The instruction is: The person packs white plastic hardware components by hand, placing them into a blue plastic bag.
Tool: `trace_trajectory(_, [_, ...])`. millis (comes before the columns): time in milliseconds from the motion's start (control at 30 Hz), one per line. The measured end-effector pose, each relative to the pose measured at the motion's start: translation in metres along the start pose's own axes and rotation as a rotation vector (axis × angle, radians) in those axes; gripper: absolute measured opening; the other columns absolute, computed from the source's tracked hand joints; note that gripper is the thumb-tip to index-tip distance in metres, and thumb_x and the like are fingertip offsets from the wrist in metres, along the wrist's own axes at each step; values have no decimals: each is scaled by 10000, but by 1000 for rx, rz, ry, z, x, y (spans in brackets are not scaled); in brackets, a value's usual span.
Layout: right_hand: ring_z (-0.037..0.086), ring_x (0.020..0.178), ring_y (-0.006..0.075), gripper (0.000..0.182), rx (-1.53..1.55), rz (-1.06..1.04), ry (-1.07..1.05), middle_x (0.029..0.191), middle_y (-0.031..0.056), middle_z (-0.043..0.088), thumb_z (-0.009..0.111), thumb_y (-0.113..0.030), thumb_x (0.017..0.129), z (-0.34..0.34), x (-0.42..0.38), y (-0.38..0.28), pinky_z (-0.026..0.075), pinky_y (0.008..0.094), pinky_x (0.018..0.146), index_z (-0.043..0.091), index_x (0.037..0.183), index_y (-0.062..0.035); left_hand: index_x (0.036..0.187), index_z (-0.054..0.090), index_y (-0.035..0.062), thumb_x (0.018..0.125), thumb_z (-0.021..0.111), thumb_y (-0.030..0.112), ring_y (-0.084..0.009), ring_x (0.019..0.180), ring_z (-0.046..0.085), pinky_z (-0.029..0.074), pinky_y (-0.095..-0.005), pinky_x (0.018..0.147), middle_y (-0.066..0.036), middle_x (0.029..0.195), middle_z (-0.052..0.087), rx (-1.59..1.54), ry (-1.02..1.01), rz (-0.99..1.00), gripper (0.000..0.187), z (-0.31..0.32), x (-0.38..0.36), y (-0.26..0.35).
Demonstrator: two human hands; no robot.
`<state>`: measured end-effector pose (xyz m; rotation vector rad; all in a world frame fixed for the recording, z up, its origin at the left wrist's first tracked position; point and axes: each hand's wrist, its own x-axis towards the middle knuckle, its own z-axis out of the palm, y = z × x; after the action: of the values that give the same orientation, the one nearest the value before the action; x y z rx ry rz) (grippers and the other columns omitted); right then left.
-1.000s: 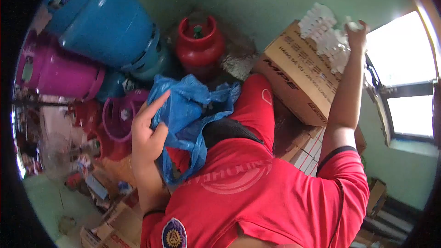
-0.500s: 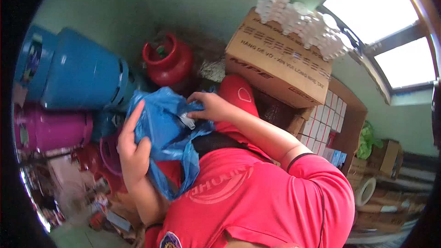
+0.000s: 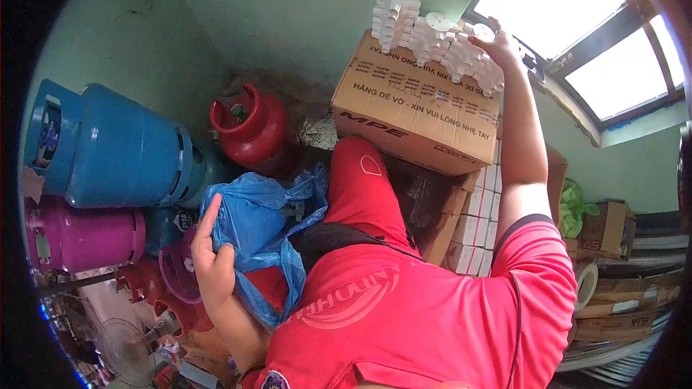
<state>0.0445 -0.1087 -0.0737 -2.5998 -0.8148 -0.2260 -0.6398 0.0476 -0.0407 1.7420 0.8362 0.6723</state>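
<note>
My left hand (image 3: 216, 263) is at the left side of a blue plastic bag (image 3: 249, 209), index finger pointing up and thumb apart, its other fingers against the bag. The bag rests against my lap with its mouth loosely open; a pale item inside is mostly hidden. My right hand (image 3: 499, 47) reaches up to the right end of several stacks of white round plastic pieces (image 3: 435, 36), which look like conduit junction boxes. Its thumb and fingers are spread about the top of the rightmost stack. Those stacks stand on a cardboard carton (image 3: 411, 104) printed MPE.
Blue (image 3: 130, 148) and purple gas cylinders (image 3: 86, 234) lie at the left, with a red cylinder (image 3: 252, 130) behind the bag. Small white boxes (image 3: 472, 234) fill an open carton below the MPE carton. A window (image 3: 555, 7) is at upper right; coiled pipes (image 3: 634, 346) lie at lower right.
My right hand has left the mouth of the bag, where it had a small white piece, and moved up to the white stacks. My left hand stays at the bag.
</note>
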Motion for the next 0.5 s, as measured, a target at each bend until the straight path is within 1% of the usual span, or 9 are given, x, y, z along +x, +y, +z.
trace_trajectory(33, [590,1295,315,929,-55,45,-35,1404,143,615,838,-510,778,-2,0,-2,461,455,1105,407,1541,-203,1478,474,-87,692,381,-95,-234,1424,445,262,-339,1211,-199,1517,495,-19,7,0,792,0,0,-1])
trace_trajectory(133, [613,1264,312,873,-169,88,-20,1338,145,659,824,-440,790,-1,-1,-10,471,464,1082,421,1530,-213,1478,470,-93,694,383,-92,-237,1426,443,265,-341,1211,-207,1516,495,-67,22,-10,788,-1,0,-2])
trace_trajectory(167, [658,1179,308,809,-142,35,26,1225,160,705,805,-397,794,1,0,-5,509,458,1009,458,1492,-182,1477,470,-95,695,385,-90,-236,1421,448,267,-341,1209,-206,1513,497,-79,21,-12,786,-1,0,-3])
trace_trajectory(267, [694,1075,294,783,130,73,154,1131,169,722,820,-385,783,-12,-12,-21,536,445,936,486,1448,-143,1476,467,-100,698,389,-87,-229,1399,468,278,-334,1200,-195,1502,507,-84,21,-21,782,-1,-2,2])
trace_trajectory(300, [714,1001,243,698,260,10,286,1056,157,727,819,-292,802,-30,-40,-49,561,407,858,507,1392,-90,1476,466,-102,699,391,-86,-225,1390,475,283,-331,1196,-190,1498,511,-83,21,-22,781,-1,-1,4])
trace_trajectory(400, [706,988,201,621,811,-136,166,1067,139,723,811,-180,815,-30,-87,-94,571,364,820,514,1347,-60,1480,464,-99,702,388,-88,-216,1367,491,295,-319,1184,-180,1488,518,-91,25,-24,782,2,2,2])
trace_trajectory(467, [698,962,193,566,1353,-187,-250,1092,125,708,799,-117,824,-32,-151,-156,572,332,784,530,1317,-44,1480,463,-101,703,385,-89,-215,1368,490,294,-320,1185,-180,1486,520,-126,12,-39,781,4,5,-1])
trace_trajectory(500, [682,978,210,613,1338,-354,-394,1140,134,680,833,-137,791,-9,-167,-168,558,343,833,540,1321,-47,1479,463,-102,703,384,-89,-214,1369,489,293,-320,1185,-180,1485,521,-141,2,-45,781,4,7,0])
